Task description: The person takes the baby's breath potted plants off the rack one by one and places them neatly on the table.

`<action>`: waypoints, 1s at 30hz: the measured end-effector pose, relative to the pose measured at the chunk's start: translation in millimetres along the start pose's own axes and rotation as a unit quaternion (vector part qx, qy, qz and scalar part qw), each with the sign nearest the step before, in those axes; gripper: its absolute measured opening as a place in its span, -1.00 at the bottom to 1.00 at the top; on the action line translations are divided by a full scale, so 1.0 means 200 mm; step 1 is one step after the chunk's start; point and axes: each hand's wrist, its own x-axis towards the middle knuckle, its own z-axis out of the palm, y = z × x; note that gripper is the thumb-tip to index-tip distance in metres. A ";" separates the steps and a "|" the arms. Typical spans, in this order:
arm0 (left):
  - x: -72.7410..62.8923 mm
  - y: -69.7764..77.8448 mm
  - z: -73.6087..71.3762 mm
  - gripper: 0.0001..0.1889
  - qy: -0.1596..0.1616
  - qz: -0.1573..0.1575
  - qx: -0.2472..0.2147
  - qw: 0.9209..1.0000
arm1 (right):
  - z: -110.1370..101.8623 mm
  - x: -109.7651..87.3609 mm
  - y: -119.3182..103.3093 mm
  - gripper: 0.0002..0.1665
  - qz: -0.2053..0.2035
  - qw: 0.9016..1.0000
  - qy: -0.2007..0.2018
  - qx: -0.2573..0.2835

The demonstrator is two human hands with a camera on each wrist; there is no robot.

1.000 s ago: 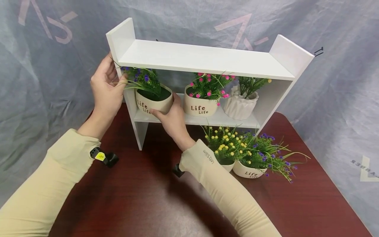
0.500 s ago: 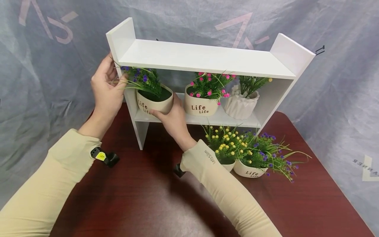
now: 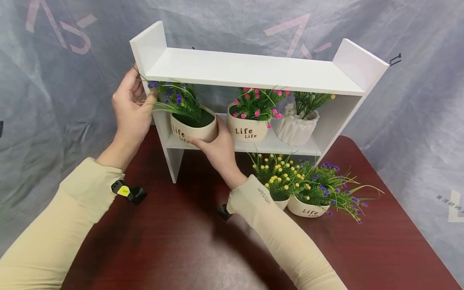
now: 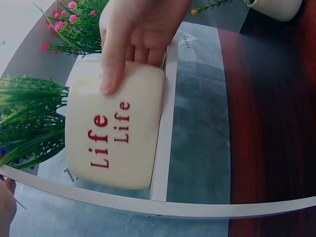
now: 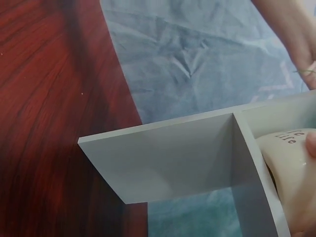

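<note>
Fingers and thumb of the right hand pinch 1 cream pot; on my remote feed, the left hand, fingers bent, grips the white shelf.

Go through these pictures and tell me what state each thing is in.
White shelf unit: standing upright on the table.
Leftmost purple-flowered pot: held within the unit; slight tilt unclear.
Pink-flowered pot: upright inside the unit.
White ridged pot: upright inside the unit.
Yellow-flowered pot: on the table, partly hidden.
Other purple-flowered pot: upright on the table.
Left grip: holding the unit's left panel.
Right grip: curled round the leftmost pot.
</note>
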 end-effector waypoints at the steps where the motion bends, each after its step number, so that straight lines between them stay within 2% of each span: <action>1: 0.00 0.00 0.00 -0.34 0.000 -0.003 -0.009 1.000 | -0.01 -0.01 0.00 0.00 -0.001 1.000 0.000 0.002; 6: 0.01 -0.01 0.00 -0.31 0.005 -0.019 -0.043 0.999 | -0.05 -0.04 0.00 0.01 0.000 1.000 -0.005 0.014; 11: 0.01 -0.01 0.00 -0.34 0.003 0.000 -0.064 0.998 | -0.12 -0.09 0.01 0.01 -0.006 1.000 -0.011 0.022; 18: 0.01 -0.02 0.00 -0.37 0.004 -0.010 -0.036 0.999 | -0.19 -0.17 0.00 0.03 0.004 0.997 -0.031 0.069; 25: 0.02 -0.01 -0.01 -0.39 0.002 -0.010 -0.014 1.000 | -0.25 -0.24 -0.01 0.04 -0.002 0.996 -0.034 0.086; 30: 0.02 -0.01 -0.01 -0.37 0.002 -0.024 -0.028 0.999 | -0.29 -0.29 -0.01 0.03 0.000 0.995 -0.031 0.096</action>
